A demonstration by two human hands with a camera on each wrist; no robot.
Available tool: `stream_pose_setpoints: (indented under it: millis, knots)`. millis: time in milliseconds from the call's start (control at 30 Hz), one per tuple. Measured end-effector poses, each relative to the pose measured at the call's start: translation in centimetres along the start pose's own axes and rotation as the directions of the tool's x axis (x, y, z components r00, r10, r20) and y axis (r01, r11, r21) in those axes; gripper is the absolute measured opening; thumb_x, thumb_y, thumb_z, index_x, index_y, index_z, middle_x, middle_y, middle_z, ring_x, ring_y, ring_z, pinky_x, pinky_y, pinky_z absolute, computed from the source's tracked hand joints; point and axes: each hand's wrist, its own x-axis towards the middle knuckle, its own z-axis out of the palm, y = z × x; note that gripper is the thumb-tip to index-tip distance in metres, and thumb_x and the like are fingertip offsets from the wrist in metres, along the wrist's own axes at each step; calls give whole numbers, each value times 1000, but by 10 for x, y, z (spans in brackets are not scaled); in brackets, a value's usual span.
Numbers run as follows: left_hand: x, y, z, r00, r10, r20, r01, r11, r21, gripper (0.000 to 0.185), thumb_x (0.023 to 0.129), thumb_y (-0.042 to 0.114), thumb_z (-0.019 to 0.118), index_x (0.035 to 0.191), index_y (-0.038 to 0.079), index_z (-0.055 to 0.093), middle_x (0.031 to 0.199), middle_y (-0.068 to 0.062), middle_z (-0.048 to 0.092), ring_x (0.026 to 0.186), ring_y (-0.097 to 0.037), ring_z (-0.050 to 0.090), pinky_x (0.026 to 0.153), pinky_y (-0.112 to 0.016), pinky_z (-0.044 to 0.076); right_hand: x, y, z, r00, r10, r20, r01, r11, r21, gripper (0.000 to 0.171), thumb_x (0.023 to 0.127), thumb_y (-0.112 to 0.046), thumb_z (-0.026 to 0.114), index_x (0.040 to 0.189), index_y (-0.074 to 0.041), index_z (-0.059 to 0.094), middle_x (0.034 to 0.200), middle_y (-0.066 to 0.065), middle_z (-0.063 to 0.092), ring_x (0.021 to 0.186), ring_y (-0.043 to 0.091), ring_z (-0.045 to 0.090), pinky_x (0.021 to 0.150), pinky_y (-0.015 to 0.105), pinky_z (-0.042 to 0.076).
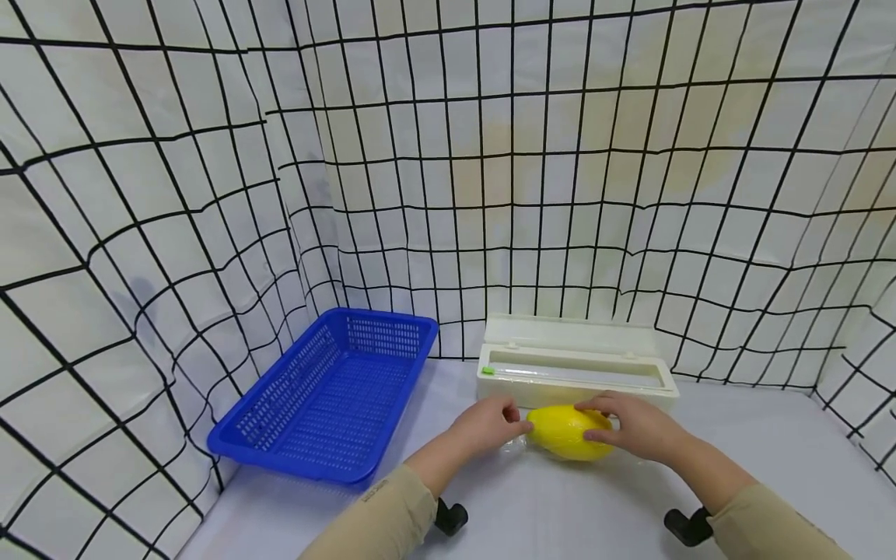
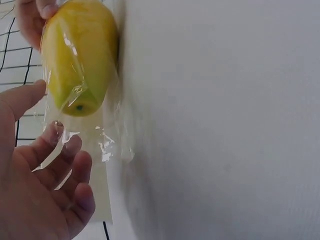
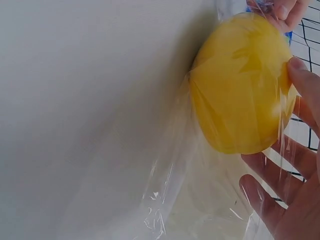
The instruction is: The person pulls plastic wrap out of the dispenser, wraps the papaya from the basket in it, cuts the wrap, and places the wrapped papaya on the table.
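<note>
A yellow, oblong fruit [image 1: 565, 432] with a greenish end lies on the white table, with clear plastic wrap [image 2: 107, 142] around it and trailing loosely past its ends. My right hand [image 1: 633, 426] grips the fruit's right end through the film, thumb on the near side and fingers over the far side. At the other end is my left hand [image 1: 491, 426], its thumb reaching to the fruit's side. In the left wrist view its fingers are loosely bent, apart from the thumb, with film draped across the fingertips.
Just behind the fruit stands a cream plastic-wrap dispenser [image 1: 578, 389], lid up, with a green slider at its left. A blue perforated basket [image 1: 393, 416] stands to the left. Black wire grid [image 1: 514, 179] over white sheeting encloses the table. Two black fittings [image 1: 451, 517] show near the forearms.
</note>
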Motion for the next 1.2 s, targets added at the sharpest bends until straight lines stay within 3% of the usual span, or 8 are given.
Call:
stream_pose_setpoints:
  millis: [167, 333, 433, 533, 600, 700, 800, 1200]
  knots:
    - [5, -12, -5, 999, -14, 43, 20, 989, -144, 33, 88, 47, 72, 105, 19, 63, 99, 5, 61, 85, -16, 55, 76, -35, 49, 3, 0, -1, 1000, 22, 17, -22, 1000, 16, 49, 84, -52, 74, 125, -25, 68, 123, -3, 65, 111, 24, 60, 97, 51, 49]
    - [5, -15, -10, 1000, 13, -16, -16, 981, -194, 28, 92, 37, 70, 110, 16, 62, 104, 4, 61, 91, -17, 55, 82, -35, 50, 2, 2, -1, 999, 31, 22, -32, 999, 36, 49, 84, -51, 74, 125, -25, 68, 124, -3, 65, 113, 24, 59, 98, 52, 48]
    - [0, -6, -14, 996, 73, -57, -81, 984, -159, 25, 94, 33, 69, 112, 16, 63, 106, 5, 61, 93, -15, 55, 82, -33, 49, 2, 2, -1, 1000, 25, 18, -26, 999, 42, 49, 85, -50, 73, 126, -24, 68, 124, -2, 65, 115, 26, 59, 98, 53, 47]
    - [-7, 5, -12, 978, 199, -62, -201, 979, -20, 24, 95, 33, 67, 115, 21, 64, 112, 8, 62, 99, -14, 57, 86, -31, 50, 2, 3, 0, 1000, 20, 14, -21, 999, 40, 49, 85, -51, 73, 126, -24, 68, 124, -1, 65, 114, 26, 59, 98, 53, 47]
    - [-11, 11, -9, 948, 314, -45, -305, 942, 143, 25, 95, 35, 67, 117, 24, 64, 118, 10, 62, 107, -13, 57, 93, -31, 49, 3, 4, 0, 1000, 20, 12, -21, 999, 40, 49, 85, -51, 72, 127, -24, 68, 124, 0, 65, 114, 26, 59, 98, 53, 47]
    - [-12, 18, -2, 895, 447, 1, -415, 829, 376, 30, 93, 38, 70, 121, 29, 66, 124, 11, 61, 115, -12, 56, 101, -32, 45, 4, 5, 0, 999, 31, 14, -32, 998, 49, 50, 85, -52, 72, 127, -25, 68, 125, 0, 65, 114, 27, 59, 98, 53, 47]
    - [-8, 22, 2, 864, 500, 58, -459, 737, 496, 39, 90, 40, 72, 127, 31, 64, 130, 8, 59, 120, -12, 54, 104, -34, 43, 4, 7, 0, 999, 33, 16, -34, 998, 59, 50, 85, -52, 72, 127, -25, 68, 127, 1, 65, 115, 27, 59, 98, 53, 47]
    - [11, 14, 11, 800, 570, 190, -552, 574, 605, 61, 89, 46, 71, 144, 38, 47, 148, -1, 45, 132, -17, 45, 105, -39, 42, 8, 14, 3, 1000, -28, -1, 28, 997, 73, 50, 89, -49, 69, 130, -21, 66, 124, -1, 65, 100, 15, 59, 84, 37, 53]
